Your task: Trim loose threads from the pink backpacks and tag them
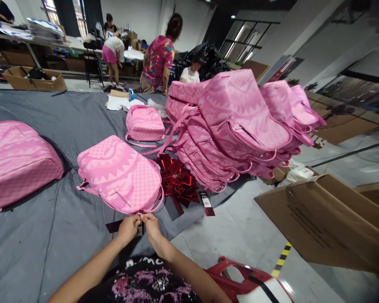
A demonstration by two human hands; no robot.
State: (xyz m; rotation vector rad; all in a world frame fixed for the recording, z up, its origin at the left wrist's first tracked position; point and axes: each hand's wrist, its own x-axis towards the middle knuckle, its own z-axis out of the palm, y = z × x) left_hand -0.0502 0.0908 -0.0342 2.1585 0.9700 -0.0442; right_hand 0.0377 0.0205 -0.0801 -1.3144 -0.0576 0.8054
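Note:
A pink backpack [120,174] with a shark-tooth and checkered pattern lies flat on the grey cloth in front of me. At its near end, by the carry loop, my left hand [129,229] and my right hand [150,227] are closed in pinches, almost touching. What sits between the fingertips is too small to make out. A dark red hang tag [113,227] shows beside and partly under my left hand. Just right of the backpack, a fanned heap of shiny red hang tags [177,176] lies on the cloth, with one tag [207,205] set apart.
A tall stack of pink backpacks [233,113] stands at the right. A small pink backpack [145,123] lies farther back, a large one [22,164] at left. An open cardboard box [322,223] and a red stool [236,273] are at right. Several people work behind.

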